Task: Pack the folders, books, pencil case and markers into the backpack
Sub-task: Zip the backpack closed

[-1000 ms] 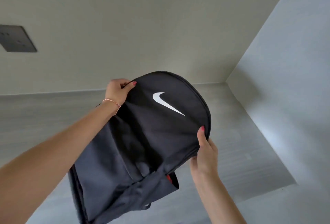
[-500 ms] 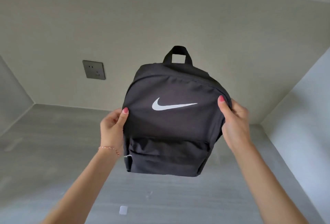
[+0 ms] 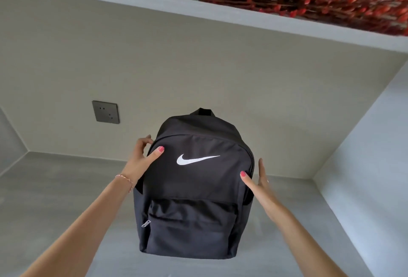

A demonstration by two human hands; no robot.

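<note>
Between the two hands stands the black backpack (image 3: 194, 188), upright on the grey tabletop (image 3: 55, 199). The left hand (image 3: 141, 159) pinches its upper edge; the right hand (image 3: 258, 179) lies flat against its side, fingers straight. The soft bag seems zipped and could slump or tip if released.

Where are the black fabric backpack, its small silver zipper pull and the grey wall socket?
Black fabric backpack (image 3: 194, 179): head view, front panel below the white logo.
Small silver zipper pull (image 3: 145, 223): head view, the metal tab.
Grey wall socket (image 3: 106, 112): head view, plate centre.
</note>
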